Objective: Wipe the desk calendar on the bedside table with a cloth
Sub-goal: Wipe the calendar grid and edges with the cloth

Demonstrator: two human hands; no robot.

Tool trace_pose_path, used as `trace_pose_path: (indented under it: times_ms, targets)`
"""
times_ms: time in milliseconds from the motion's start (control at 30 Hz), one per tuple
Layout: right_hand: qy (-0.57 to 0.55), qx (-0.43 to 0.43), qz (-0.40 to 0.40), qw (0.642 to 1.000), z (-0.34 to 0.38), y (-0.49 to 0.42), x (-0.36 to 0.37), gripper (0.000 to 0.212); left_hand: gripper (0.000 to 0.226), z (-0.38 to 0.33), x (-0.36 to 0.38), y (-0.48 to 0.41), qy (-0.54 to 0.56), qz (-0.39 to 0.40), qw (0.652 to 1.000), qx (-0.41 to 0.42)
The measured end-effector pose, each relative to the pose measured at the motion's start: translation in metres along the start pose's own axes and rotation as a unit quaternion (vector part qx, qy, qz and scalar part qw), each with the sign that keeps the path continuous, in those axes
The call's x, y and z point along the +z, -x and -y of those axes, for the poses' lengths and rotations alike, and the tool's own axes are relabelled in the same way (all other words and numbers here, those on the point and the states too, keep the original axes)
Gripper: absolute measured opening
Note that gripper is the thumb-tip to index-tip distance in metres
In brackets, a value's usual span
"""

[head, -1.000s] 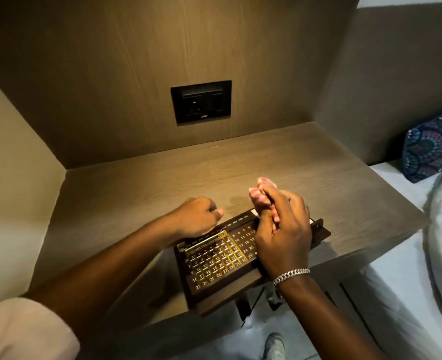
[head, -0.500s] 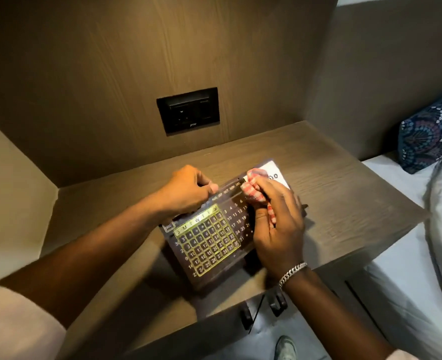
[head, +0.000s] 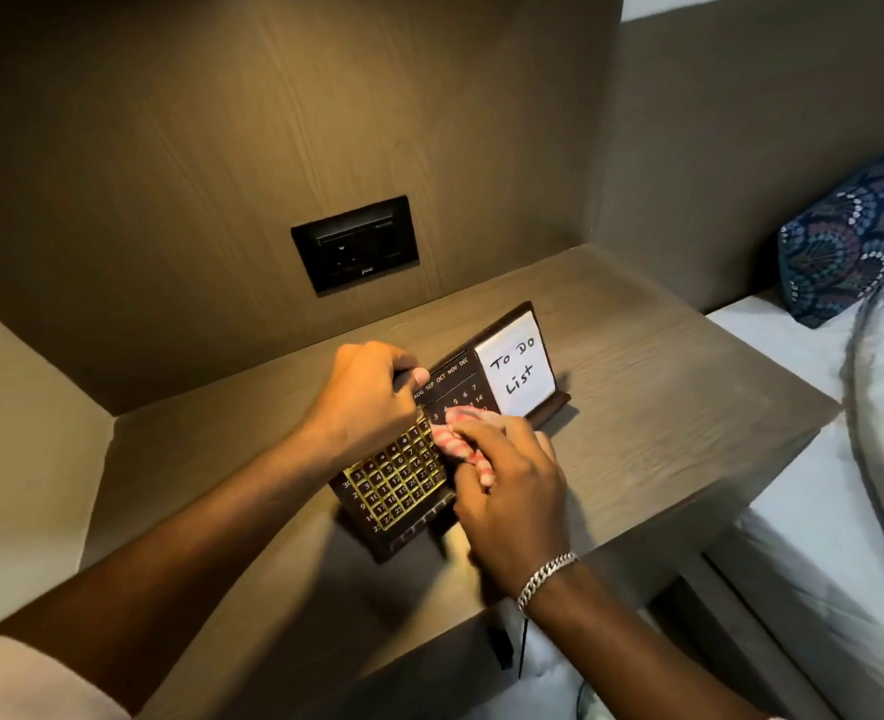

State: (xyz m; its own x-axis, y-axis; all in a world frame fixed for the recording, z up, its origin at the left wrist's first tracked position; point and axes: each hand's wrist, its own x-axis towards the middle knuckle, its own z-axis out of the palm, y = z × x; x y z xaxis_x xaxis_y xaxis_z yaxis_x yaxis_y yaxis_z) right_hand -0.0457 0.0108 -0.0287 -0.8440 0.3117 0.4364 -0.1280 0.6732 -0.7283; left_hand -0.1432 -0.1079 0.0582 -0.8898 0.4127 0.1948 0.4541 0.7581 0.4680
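My left hand (head: 362,402) grips the top edge of the dark wooden desk calendar (head: 419,459), thumb over its upper rim, steadying it on the grey-brown wood-grain surface (head: 663,423). My right hand (head: 512,501), with a silver chain bracelet (head: 546,574) at the wrist, presses a bunched red-and-white striped cloth (head: 455,444) against the calendar's face, just right of its gold-framed grid of numbers. A white card (head: 515,371) reading "To Do List" sits in the calendar's right end. A black wall socket (head: 357,244) is set in the panel behind, and a blue patterned pillow (head: 850,236) lies on the bed at right.
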Motion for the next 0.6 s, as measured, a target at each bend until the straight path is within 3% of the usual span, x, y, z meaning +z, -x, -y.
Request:
trace_pose_path:
  times_ms: [133, 233, 400, 600]
  targets:
    - [-0.036, -0.023, -0.027, 0.999, 0.016, -0.015, 0.005, 0.039, 0.024, 0.004, 0.0, 0.003, -0.024, -0.001, 0.998, 0.061]
    - [-0.012, 0.031, -0.049, 0.998, 0.001, -0.017, 0.002, 0.041, 0.023, 0.01, -0.007, 0.003, -0.007, 0.073, 0.994, 0.082]
    - [0.019, 0.039, -0.017, 0.999, -0.006, 0.009, 0.011, 0.036, 0.076, 0.025, -0.012, 0.005, -0.001, 0.268, 0.958, 0.107]
    - [-0.016, -0.021, -0.028, 0.999, 0.002, -0.011, 0.006, 0.039, 0.095, 0.031, -0.014, 0.003, -0.081, 0.268, 0.938, 0.204]
